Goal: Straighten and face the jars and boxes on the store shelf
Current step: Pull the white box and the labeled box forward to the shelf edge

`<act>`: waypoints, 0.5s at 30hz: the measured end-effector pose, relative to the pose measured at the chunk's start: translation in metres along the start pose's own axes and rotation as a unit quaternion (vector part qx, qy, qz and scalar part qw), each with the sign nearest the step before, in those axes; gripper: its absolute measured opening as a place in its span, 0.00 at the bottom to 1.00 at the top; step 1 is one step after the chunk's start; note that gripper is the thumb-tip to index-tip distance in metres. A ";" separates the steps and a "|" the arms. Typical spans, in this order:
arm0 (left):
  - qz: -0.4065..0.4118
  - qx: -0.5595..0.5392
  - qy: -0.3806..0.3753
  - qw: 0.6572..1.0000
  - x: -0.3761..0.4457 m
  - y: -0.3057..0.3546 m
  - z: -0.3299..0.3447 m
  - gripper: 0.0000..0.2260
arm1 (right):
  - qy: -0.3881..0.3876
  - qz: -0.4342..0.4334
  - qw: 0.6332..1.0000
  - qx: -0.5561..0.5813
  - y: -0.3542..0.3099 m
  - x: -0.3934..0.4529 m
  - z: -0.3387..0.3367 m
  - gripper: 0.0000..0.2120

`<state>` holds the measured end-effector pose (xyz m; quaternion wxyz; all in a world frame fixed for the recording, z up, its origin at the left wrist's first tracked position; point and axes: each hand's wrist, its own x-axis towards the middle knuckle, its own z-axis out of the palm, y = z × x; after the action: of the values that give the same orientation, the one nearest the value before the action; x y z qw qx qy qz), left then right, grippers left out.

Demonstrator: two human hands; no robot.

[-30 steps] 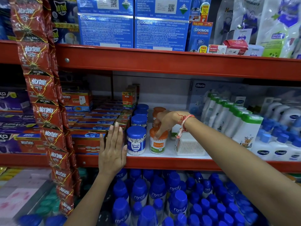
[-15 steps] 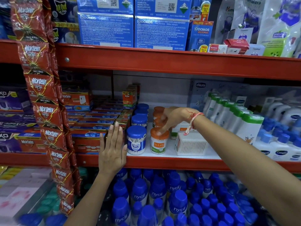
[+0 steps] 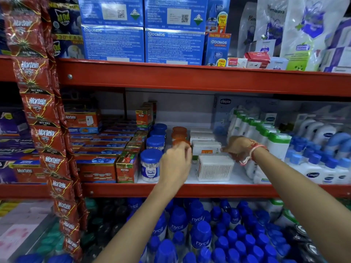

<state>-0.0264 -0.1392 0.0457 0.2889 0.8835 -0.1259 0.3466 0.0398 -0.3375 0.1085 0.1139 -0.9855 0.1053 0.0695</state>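
Jars and boxes of cotton buds fill the middle of your red shelf (image 3: pixel 190 189): a blue-lidded buds jar (image 3: pixel 150 165) stands at the front edge, with more blue lids lined up behind it, and a row of orange-lidded jars (image 3: pixel 179 130) runs back just to its right. Your left hand (image 3: pixel 175 164) is raised in front of that orange row, hiding the front jar; its fingers are curled together, but you cannot tell from here whether they grip anything. A clear box of white buds (image 3: pixel 215 168) sits at the front, with a Tulips box (image 3: pixel 206 148) just behind it. Your right hand (image 3: pixel 240 149), threads at the wrist, rests at that box's right end, fingertips (image 3: pixel 224 149) pinched together and touching it.
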 end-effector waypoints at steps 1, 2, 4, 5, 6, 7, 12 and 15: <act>-0.049 0.016 -0.064 0.997 0.006 0.011 0.005 0.13 | -0.004 0.006 1.000 0.029 0.008 0.001 0.004 0.23; -0.085 0.027 -0.117 0.989 0.010 0.019 0.010 0.15 | -0.012 0.008 0.998 0.062 0.013 0.002 0.006 0.24; -0.116 0.031 -0.164 0.979 0.016 0.027 0.024 0.19 | -0.037 0.026 0.992 0.117 0.021 0.011 0.012 0.22; -0.132 0.022 -0.175 0.975 0.018 0.028 0.032 0.20 | -0.040 0.027 0.986 0.158 0.026 0.013 0.015 0.22; -0.156 0.009 -0.191 0.969 0.020 0.028 0.039 0.22 | -0.048 0.029 0.980 0.189 0.027 0.014 0.017 0.21; -0.184 -0.002 -0.209 0.960 0.021 0.027 0.046 0.24 | -0.046 0.024 0.974 0.223 0.030 0.016 0.019 0.20; -0.282 -0.067 -0.206 0.935 0.020 0.028 0.061 0.30 | -0.065 0.033 0.947 0.314 0.034 -0.001 0.021 0.17; -0.317 -0.136 -0.185 0.920 0.021 0.024 0.066 0.31 | -0.047 0.019 0.930 0.364 0.041 -0.006 0.021 0.13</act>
<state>0.0139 -0.1985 0.0314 0.4729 0.8776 0.0639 0.0469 0.0227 -0.3705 0.0801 0.4681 -0.8698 0.1367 0.0751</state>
